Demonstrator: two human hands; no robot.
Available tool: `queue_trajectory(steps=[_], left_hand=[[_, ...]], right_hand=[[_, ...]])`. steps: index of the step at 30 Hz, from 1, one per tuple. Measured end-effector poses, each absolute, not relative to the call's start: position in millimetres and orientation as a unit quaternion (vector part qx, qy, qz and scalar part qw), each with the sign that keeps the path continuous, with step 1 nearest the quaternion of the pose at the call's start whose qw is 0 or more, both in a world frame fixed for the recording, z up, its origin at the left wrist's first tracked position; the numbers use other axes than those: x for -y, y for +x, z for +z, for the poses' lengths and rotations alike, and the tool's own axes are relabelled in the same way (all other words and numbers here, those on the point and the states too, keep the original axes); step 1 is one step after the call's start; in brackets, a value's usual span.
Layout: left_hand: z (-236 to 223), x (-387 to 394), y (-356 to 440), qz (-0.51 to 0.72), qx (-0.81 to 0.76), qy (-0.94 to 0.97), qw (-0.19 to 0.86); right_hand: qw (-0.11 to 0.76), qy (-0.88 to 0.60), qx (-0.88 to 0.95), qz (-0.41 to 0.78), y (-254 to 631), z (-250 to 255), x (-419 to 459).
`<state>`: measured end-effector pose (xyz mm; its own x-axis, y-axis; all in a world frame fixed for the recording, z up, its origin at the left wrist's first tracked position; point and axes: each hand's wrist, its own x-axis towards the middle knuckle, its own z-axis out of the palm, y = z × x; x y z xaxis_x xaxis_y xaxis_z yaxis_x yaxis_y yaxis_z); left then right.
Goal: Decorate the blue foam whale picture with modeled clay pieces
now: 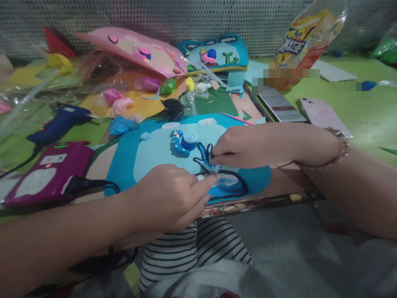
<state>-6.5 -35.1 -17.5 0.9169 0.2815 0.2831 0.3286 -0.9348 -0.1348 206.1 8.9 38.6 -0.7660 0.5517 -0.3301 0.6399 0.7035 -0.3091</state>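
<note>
A blue paper picture [149, 157] with a pale blue middle lies in front of me. My right hand [235, 145] is over its right part, thumb and fingers pinched together at a blue clay plant [203, 156] with black outlines. What sits in the pinch is mostly hidden, though pale clay [214, 168] shows just below. My left hand [173, 194] rests on the lower edge, index finger stretched to that pale clay and the other fingers partly bent. Beneath the fingertips is a black-edged blue and white clay shape [231, 184]. A blue clay snail [182, 143] is stuck left of the plant.
A glue gun [58, 124] and a purple power box [51, 174] with a plugged-in cord stand left. Behind are clay lumps [119, 101], a pink picture [130, 49] and a second blue picture [217, 54]. A phone [324, 116] and a snack bag [300, 45] are right.
</note>
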Motion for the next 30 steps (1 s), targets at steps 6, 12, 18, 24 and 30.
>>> queue_trajectory(steps=[6, 12, 18, 24, 30], left_hand=[[-15.3, 35.4, -6.0, -0.122, 0.161, -0.975, 0.088], [-15.0, 34.7, -6.0, -0.132, 0.155, -0.974, 0.097], [-16.7, 35.1, -5.8, -0.125, 0.160, -0.975, 0.092], [-16.7, 35.3, -6.2, -0.129, 0.155, -0.975, 0.093], [-16.2, 35.7, -5.9, -0.123, 0.160, -0.975, 0.094]], right_hand=[[0.107, 0.329, -0.917, -0.201, 205.2, 38.7, -7.4], [0.111, 0.310, -0.922, -0.204, 207.2, 37.6, -8.9], [0.120, 0.290, -0.927, -0.203, 203.5, 38.0, -7.8], [0.124, 0.291, -0.929, -0.195, 202.4, 38.9, -6.9], [0.124, 0.291, -0.925, -0.208, 201.9, 38.6, -6.9]])
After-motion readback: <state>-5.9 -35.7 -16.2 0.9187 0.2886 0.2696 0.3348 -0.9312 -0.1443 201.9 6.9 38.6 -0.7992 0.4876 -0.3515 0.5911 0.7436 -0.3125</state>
